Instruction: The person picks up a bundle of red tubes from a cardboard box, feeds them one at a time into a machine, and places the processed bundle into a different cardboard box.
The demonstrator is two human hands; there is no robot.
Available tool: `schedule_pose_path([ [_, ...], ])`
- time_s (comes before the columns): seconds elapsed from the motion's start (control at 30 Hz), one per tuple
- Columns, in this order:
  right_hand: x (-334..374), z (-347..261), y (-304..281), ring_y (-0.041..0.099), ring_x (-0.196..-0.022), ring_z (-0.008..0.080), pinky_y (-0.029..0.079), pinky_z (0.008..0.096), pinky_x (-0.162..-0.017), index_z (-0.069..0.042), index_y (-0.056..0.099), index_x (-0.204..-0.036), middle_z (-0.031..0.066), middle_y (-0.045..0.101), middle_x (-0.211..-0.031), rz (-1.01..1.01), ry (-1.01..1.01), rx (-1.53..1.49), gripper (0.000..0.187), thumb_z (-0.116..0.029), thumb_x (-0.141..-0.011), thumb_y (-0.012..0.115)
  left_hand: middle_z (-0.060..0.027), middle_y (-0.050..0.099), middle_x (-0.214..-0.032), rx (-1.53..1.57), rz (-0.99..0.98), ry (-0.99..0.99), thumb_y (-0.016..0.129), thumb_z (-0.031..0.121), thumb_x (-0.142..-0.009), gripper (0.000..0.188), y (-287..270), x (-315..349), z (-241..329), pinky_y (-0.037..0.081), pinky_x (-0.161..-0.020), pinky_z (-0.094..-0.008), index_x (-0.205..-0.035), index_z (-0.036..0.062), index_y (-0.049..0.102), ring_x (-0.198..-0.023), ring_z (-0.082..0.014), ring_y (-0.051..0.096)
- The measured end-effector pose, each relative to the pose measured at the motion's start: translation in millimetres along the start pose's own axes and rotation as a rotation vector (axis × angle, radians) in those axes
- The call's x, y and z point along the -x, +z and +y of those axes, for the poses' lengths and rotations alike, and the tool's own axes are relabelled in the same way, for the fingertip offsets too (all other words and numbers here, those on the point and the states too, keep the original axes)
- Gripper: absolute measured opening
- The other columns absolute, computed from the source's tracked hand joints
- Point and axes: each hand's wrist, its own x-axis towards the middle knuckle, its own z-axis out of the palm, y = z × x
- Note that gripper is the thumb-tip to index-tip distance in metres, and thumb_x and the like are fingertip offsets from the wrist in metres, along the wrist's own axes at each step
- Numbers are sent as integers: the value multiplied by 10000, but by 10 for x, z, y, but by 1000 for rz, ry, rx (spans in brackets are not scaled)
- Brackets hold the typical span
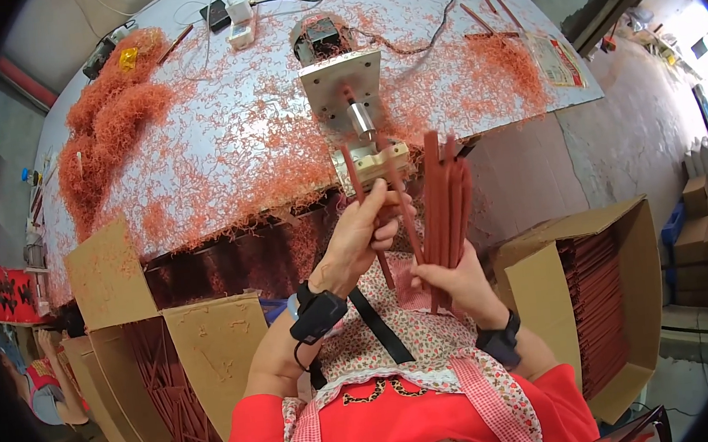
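Observation:
My left hand (361, 229) is closed round a thin reddish-brown stick (351, 173) that stands nearly upright, tilted a little. A second, blurred stick (406, 208) passes by its fingertips; whether those fingers touch it I cannot tell. In my right hand (459, 283) is a bundle of several such sticks (445, 200), gripped near the lower end and pointing away from me. Just beyond both hands, at the table's near edge, is a pale block (373, 164) below a metal shaft (360, 122). The shaft sticks out from an upright metal plate (344, 87) with a motor (321, 40) behind it.
Curly red shavings (122, 115) heap at the left of the white table (219, 123) and scatter over it. Open cardboard boxes of sticks stand left (217, 342) and right (541, 314). A cable (445, 11) curves behind the motor. Another person's arm (63, 381) shows far left.

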Motion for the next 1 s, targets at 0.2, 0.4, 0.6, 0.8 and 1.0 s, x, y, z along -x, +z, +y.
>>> schedule_pose_path([
  [0.2,95,137,92,597,-660,127,497,246,-604,-13,446,-1222,79,611,-858,-20,-423,261,542,3,-724,660,-12,610,-787,252,-123,63,517,328,-944,297,122,58,-128,346,-474,-160,-976,42,590,-560,-50,464],
  [0.4,290,-187,125,588,-657,115,495,241,-598,-8,457,-1206,64,602,-847,-61,48,-62,544,-4,-709,677,-25,618,-813,37,-71,11,511,313,-946,271,-18,68,-186,470,-637,-191,-952,56,596,-719,-92,590],
  [0.6,100,-106,66,575,-626,104,487,235,-563,-19,482,-1154,51,591,-798,-26,-17,26,466,-38,-732,680,8,629,-850,-133,-6,71,550,285,-927,206,-34,-119,-58,455,-690,-222,-940,90,612,-778,-75,588],
  [0.8,105,-101,-71,541,-579,85,451,224,-529,-28,522,-1063,14,573,-697,-158,13,-94,355,-69,-745,675,15,605,-911,-262,54,123,574,291,-904,256,-159,-152,26,424,-701,-255,-1060,90,603,-803,-93,554],
  [1.0,1178,112,-753,558,-694,88,449,218,-589,-23,531,-1050,32,589,-794,256,-239,-98,366,-64,-718,677,-22,555,-991,-227,-283,-91,484,296,-944,374,-483,92,33,434,-719,-272,-1238,65,473,-856,-125,509],
])
